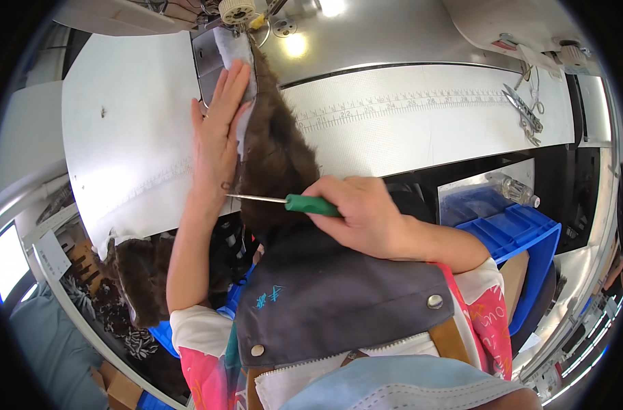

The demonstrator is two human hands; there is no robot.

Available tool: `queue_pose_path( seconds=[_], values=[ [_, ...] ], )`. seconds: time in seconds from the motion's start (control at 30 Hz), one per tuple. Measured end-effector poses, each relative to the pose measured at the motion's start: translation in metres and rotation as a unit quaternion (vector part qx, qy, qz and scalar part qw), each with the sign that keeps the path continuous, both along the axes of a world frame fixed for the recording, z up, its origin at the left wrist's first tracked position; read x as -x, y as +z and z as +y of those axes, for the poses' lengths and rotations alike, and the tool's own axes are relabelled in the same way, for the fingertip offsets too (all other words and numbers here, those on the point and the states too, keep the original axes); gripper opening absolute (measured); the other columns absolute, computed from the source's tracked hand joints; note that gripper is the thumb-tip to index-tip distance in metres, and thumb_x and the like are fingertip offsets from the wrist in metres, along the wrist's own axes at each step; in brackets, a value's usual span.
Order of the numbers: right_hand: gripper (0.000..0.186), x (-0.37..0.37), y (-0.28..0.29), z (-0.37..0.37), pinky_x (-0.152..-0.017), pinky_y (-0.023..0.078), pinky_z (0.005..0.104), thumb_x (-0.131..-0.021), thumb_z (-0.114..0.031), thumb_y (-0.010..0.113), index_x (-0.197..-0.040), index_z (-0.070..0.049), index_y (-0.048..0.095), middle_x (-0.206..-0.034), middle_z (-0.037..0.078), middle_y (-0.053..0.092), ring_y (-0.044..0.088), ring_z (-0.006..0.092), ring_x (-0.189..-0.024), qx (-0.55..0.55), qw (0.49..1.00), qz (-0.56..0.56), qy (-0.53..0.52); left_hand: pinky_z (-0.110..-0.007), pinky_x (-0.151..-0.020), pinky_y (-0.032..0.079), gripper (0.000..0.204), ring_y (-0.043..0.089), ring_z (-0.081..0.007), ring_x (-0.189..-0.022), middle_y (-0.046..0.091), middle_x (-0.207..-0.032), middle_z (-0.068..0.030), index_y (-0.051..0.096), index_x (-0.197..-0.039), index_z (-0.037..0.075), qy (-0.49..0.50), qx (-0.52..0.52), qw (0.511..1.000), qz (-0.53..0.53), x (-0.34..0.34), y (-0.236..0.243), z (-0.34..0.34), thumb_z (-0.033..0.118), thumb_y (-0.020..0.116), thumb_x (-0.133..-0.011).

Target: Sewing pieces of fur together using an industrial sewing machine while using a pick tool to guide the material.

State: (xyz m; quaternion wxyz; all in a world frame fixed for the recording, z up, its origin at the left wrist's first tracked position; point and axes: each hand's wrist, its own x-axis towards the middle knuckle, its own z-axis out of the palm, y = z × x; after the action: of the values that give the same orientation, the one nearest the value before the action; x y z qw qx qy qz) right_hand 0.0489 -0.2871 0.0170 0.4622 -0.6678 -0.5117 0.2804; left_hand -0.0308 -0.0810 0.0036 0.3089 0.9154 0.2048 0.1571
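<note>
A strip of brown fur (274, 150) with a white backing edge (235, 51) runs from the table's near edge up to the sewing machine needle (251, 26). My left hand (216, 137) lies flat and open on the fur's left edge, fingers pointing toward the machine. My right hand (363, 212) grips a green-handled awl (310, 203). Its thin metal point reaches left to the fur's edge near my left wrist.
The white sewing table (127, 130) has a printed ruler strip (407, 102) across it. Scissors and snips (524, 113) lie at the far right. A blue plastic bin (523, 232) and a clear bottle (516, 188) sit below the table on the right. More fur (141, 273) hangs at lower left.
</note>
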Motion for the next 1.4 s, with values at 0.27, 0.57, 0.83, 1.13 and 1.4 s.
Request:
queue_pose_path(
  seconds=[0.27,0.57,0.83,1.13,1.4],
  values=[
    [0.026,0.019,-0.022,0.005,-0.049,0.042,0.0325,-0.066,-0.008,0.071,-0.085,-0.010,0.054,-0.060,0.002,0.053,0.054,0.0218,-0.051,-0.053,0.992,-0.112,0.040,-0.047,-0.109,0.012,0.041,0.038,-0.0203,-0.131,0.044,-0.139,-0.0040,0.048,-0.133,0.016,0.028,-0.071,0.997,0.010,0.014,0.000,-0.030,0.020,0.052,-0.092],
    [0.021,0.007,-0.004,0.000,-0.053,0.044,0.0325,-0.080,-0.007,0.062,-0.099,-0.003,0.053,-0.073,0.005,0.057,0.056,0.0241,-0.058,-0.058,0.992,-0.067,0.089,-0.049,-0.107,0.017,0.044,0.045,-0.0199,-0.126,0.051,-0.132,-0.0036,0.053,-0.128,0.015,0.020,-0.190,0.981,0.030,0.011,-0.003,-0.034,0.015,0.063,-0.086],
    [0.028,-0.021,0.004,0.021,-0.050,0.044,0.0333,-0.080,-0.008,0.059,-0.106,-0.001,0.051,-0.064,0.006,0.055,0.056,0.0247,-0.051,-0.006,0.959,-0.238,-0.152,-0.048,-0.107,0.019,0.045,0.046,-0.0199,-0.125,0.053,-0.131,-0.0035,0.055,-0.127,0.015,0.033,-0.149,0.988,0.017,0.013,0.000,-0.037,0.013,0.065,-0.084],
    [0.035,-0.013,-0.010,0.041,-0.045,0.040,0.0312,-0.081,-0.006,0.061,-0.114,-0.002,0.052,-0.066,0.006,0.058,0.056,0.0206,-0.049,0.017,0.938,-0.299,-0.173,-0.048,-0.107,0.017,0.044,0.046,-0.0199,-0.125,0.052,-0.131,-0.0040,0.054,-0.128,0.013,0.026,-0.154,0.987,0.021,0.011,0.003,-0.036,0.013,0.064,-0.084],
    [0.048,-0.021,0.000,0.026,-0.048,0.041,0.0305,-0.076,-0.011,0.064,-0.122,-0.002,0.052,-0.058,0.002,0.051,0.051,0.0193,-0.045,0.051,0.903,-0.426,-0.035,-0.048,-0.107,0.017,0.042,0.045,-0.0190,-0.126,0.051,-0.133,-0.0032,0.054,-0.127,0.014,0.029,-0.185,0.982,0.028,0.011,0.000,-0.036,0.013,0.062,-0.086]
  ],
)
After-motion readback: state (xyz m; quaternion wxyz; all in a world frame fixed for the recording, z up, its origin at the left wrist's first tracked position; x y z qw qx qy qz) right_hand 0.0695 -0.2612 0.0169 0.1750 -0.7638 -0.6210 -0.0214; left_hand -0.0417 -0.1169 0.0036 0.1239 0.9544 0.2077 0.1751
